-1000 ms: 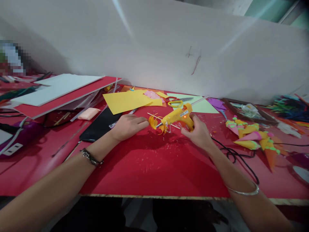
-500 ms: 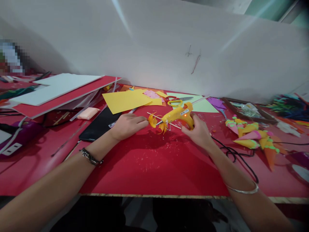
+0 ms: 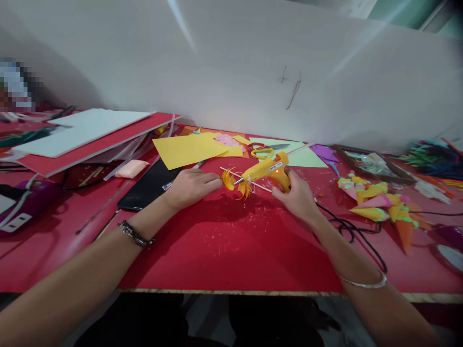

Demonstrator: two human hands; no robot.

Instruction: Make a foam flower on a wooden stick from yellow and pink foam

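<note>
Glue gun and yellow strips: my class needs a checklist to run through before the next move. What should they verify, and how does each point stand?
1. Glue gun held in the right hand: ok.
2. Indicator light lit: ok.
3. Nozzle touching the curled yellow strips: cannot tell; its tip overlaps them in view.
4. Left hand gripping the strips: cannot tell; its fingers end right beside them.
5. Scissors away from both hands: ok.
6. Red tabletop free of scraps: not ok; small white bits are scattered on it.
</note>
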